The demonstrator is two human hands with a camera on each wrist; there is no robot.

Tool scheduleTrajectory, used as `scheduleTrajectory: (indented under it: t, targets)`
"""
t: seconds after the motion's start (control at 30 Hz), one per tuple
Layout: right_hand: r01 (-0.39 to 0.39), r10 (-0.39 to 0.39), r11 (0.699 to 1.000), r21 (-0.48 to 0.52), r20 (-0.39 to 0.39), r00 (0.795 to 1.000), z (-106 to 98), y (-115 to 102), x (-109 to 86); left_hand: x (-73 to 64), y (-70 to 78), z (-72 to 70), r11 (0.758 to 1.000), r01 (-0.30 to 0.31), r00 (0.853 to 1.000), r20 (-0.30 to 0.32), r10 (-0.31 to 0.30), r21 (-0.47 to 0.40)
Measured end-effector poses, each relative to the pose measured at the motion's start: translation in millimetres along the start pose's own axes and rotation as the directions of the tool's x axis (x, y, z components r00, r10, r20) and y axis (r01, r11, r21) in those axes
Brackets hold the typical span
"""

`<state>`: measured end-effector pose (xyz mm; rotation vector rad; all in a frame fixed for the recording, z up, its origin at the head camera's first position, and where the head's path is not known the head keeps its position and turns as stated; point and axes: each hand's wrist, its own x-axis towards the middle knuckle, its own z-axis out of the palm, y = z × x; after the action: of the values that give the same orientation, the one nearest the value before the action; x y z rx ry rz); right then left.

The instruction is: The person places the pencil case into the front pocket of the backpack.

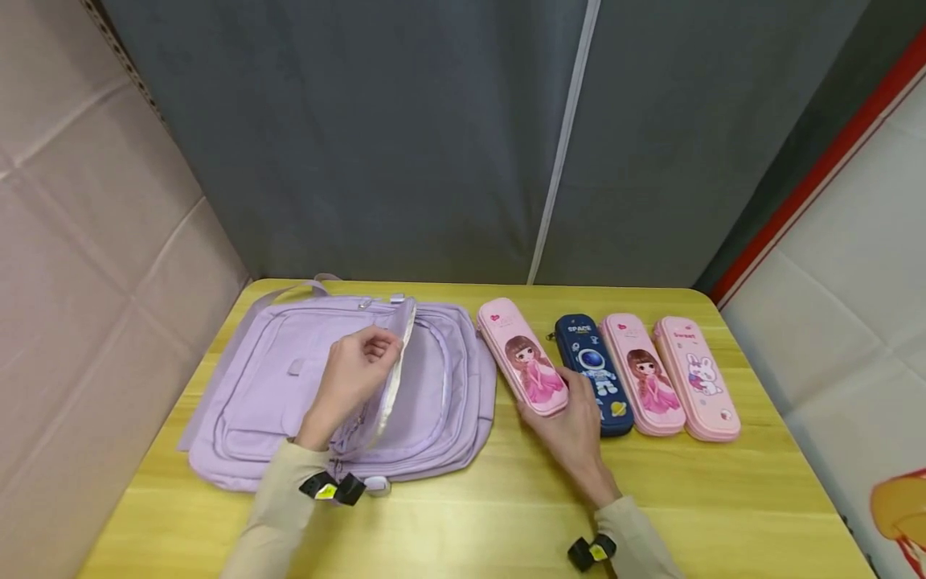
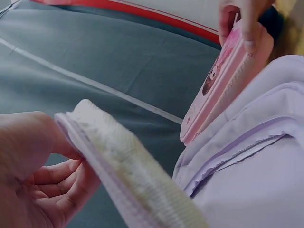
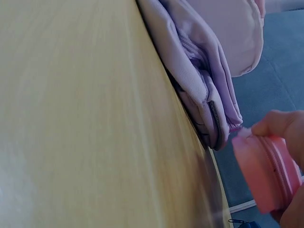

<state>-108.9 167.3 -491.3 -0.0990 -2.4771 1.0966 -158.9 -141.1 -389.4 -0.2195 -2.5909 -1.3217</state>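
Observation:
A lilac backpack [image 1: 271,378] lies on the table with its front pocket flap [image 1: 394,378] lifted. My left hand [image 1: 354,370] pinches the edge of that flap; the left wrist view shows the flap's pale inner lining [image 2: 137,166] beside the thumb and fingers. In my right hand [image 1: 571,418] is a pink pencil case [image 1: 524,356] with a doll-like girl in a pink dress on its lid, gripped by its near end. It is tilted, just right of the backpack. The right wrist view catches the end of this case [image 3: 261,171] between thumb and fingers.
Right of my right hand, a navy space pencil case [image 1: 595,374], another pink girl pencil case [image 1: 642,374] and a pink bunny pencil case [image 1: 698,378] lie side by side on the yellow wooden table [image 1: 463,523]. A grey curtain [image 1: 362,145] hangs behind the table.

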Motion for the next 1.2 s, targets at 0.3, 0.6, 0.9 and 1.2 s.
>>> scheduleTrajectory:
  t: [0.3,0.6,0.9,1.2]
  targets:
    - [0.053,-0.054,0.996,0.068,0.013,0.998,-8.9,-5.4,3.3,3.7,-2.2,-15.0,0.999,0.008,0.998,-0.066,-0.011,-0.044]
    - [0.151,-0.165,0.977,0.15,0.087,0.982,-11.8,-10.8,7.9,6.0,-6.4,-25.3,0.992,0.012,0.995,-0.092,-0.024,-0.129]
    - [0.229,-0.277,0.954,0.195,0.27,0.922,-3.4,-18.9,12.9,6.6,-7.1,-31.8,0.981,0.025,0.995,-0.092,-0.044,-0.195]
    - [0.279,-0.411,0.905,0.32,0.494,0.767,14.0,-36.1,38.7,7.4,-5.5,-38.5,0.973,0.041,0.996,-0.063,-0.056,-0.226]
